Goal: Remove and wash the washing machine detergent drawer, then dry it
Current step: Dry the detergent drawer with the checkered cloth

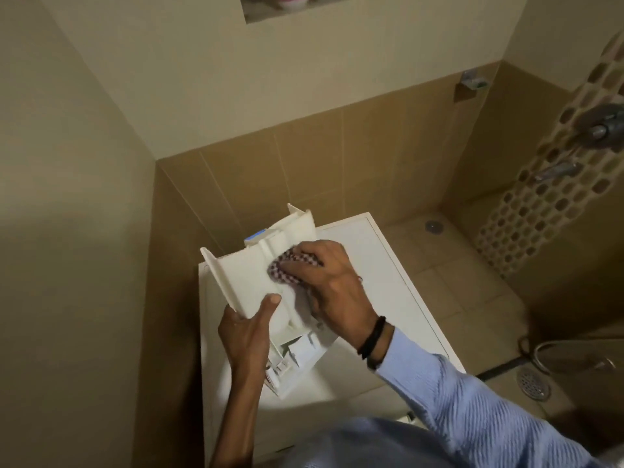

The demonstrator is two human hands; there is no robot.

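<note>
Head view: left grip [247, 331] holds drawer [243, 280] over washer [388, 271]; right grip [332, 285] clutches checked cloth [289, 265], pressing it on drawer.

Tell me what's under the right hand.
A checked cloth, bunched under the right hand against the white detergent drawer. The drawer surface beneath cloth and hand is covered, so its state cannot be seen.
</note>
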